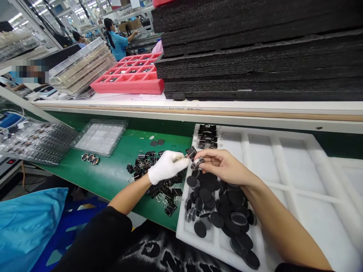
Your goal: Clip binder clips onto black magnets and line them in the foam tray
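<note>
One black metal binder clip [191, 152] is pinched by the white-gloved left hand [169, 166]; the bare right hand [222, 165] pinches one round, shiny-rimmed disc [197, 163]. The step is probably clip fitting or removal; the next move calls for careful alignment. The disc lies in the right hand's pinch, just beside the clip.

The clips [171, 209] look like glossy metal; the discs [200, 229] are matt, perhaps foam-faced. White foam tray [300, 162], soft-looking; cloth glove [166, 167], matt; green tabletop [110, 172], smooth, faintly shiny; black foam sheets [255, 70], rough.
</note>
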